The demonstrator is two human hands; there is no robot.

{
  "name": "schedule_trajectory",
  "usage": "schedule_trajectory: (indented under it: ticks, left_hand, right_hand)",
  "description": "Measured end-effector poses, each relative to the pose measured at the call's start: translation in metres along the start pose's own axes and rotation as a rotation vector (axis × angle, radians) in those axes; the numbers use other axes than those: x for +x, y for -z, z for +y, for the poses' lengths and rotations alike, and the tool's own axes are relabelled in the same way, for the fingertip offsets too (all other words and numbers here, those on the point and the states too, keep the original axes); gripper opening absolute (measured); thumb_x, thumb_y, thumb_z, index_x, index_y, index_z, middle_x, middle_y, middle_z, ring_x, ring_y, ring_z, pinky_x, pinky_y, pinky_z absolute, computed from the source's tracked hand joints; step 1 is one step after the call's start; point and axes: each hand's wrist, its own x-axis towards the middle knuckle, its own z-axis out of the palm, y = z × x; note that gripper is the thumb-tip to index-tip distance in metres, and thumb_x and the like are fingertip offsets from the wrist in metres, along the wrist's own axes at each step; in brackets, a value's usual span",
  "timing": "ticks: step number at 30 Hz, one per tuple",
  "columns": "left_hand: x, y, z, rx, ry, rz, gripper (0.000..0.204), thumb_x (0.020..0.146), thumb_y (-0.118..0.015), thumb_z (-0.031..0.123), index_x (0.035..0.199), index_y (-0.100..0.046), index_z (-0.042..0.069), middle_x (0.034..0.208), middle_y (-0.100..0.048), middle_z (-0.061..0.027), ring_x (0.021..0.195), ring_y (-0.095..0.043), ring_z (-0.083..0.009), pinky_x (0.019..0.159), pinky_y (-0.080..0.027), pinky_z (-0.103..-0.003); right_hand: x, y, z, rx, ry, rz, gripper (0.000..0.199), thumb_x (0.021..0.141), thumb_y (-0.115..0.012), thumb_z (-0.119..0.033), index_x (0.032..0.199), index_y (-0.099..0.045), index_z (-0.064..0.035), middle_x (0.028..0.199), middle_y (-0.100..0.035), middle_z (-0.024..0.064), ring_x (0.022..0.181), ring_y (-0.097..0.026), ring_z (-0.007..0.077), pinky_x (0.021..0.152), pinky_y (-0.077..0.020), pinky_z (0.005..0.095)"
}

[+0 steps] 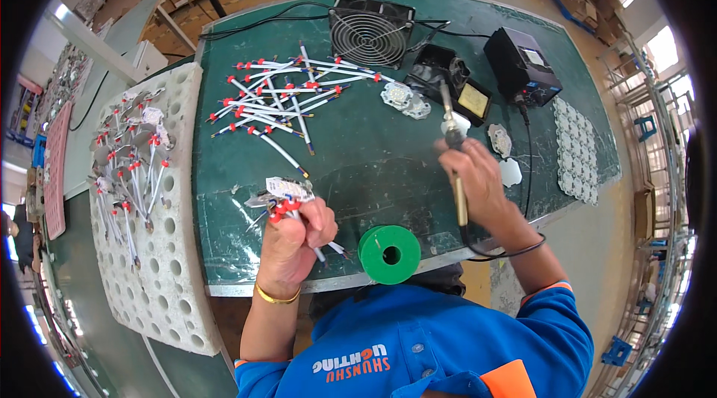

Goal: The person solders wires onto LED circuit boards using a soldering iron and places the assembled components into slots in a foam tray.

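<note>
The left hand (293,237) is clenched around a small white round circuit board with red-capped white wires (287,193), held above the near edge of the dark green table mat (358,166). The right hand (478,178) grips a slim soldering iron (452,140), tip pointing away. A green spool of solder wire (389,254) stands between the hands, and a loose pile of red-tipped white wires (280,95) lies farther back.

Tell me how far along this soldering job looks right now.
Done: wired boards lie heaped on the white perforated foam tray. In hand: the left hand grips a small board with red-capped white wires, and the right hand holds the soldering iron. Left: a pile of loose wires and a sheet of bare boards on the green mat.
</note>
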Motion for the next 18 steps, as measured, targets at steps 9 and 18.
schedule_trajectory:
  ticks: [9, 18]
  left_hand:
    - [-0.006, -0.003, 0.008, 0.17, 0.045, 0.119, 0.024, 0.088, -0.061, 0.023, 0.096, -0.059, 0.0, 0.068, -0.051, -0.0005, 0.062, -0.046, -0.0076, 0.055, -0.035, -0.022]
    - [-0.057, 0.004, 0.094, 0.772, -0.144, 0.504, 0.017, 0.091, -0.055, 0.017, 0.097, -0.061, 0.001, 0.074, -0.056, 0.0002, 0.067, -0.05, -0.0068, 0.061, -0.041, -0.021]
  right_hand:
    - [-0.017, -0.007, 0.024, -0.122, -0.118, -0.208, 0.04, 0.073, -0.061, 0.006, 0.105, -0.042, -0.0059, 0.125, -0.045, 0.0232, 0.112, -0.045, 0.0425, 0.093, -0.0374, 0.0475]
    - [-0.023, -0.015, 0.02, -0.109, -0.004, -0.086, 0.041, 0.072, -0.056, 0.011, 0.107, -0.043, -0.006, 0.093, -0.054, 0.0207, 0.078, -0.057, 0.0354, 0.064, -0.0464, 0.04]
